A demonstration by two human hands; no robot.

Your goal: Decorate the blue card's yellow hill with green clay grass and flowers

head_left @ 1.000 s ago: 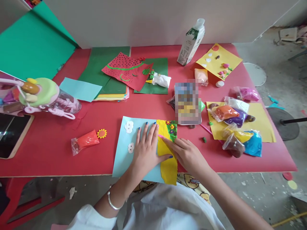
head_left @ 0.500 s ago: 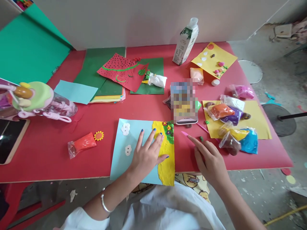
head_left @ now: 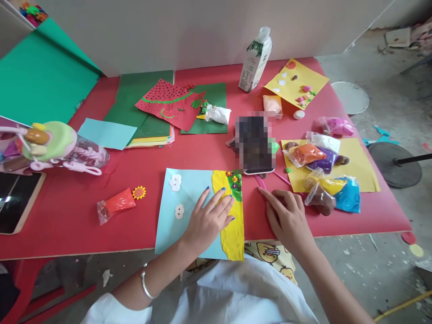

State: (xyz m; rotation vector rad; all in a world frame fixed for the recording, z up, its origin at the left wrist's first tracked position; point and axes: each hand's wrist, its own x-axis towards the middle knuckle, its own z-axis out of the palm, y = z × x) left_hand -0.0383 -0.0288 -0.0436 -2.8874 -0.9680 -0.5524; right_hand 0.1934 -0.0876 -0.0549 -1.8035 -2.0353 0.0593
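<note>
No text can be read. The milk carton [head_left: 254, 60] at upper centre of the frame carries print too small to make out, and the phone [head_left: 254, 143] screen is blurred.

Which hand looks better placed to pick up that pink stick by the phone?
The right hand: its fingertips lie beside the pink stick, while the left hand rests flat on the blue sheet.
</note>
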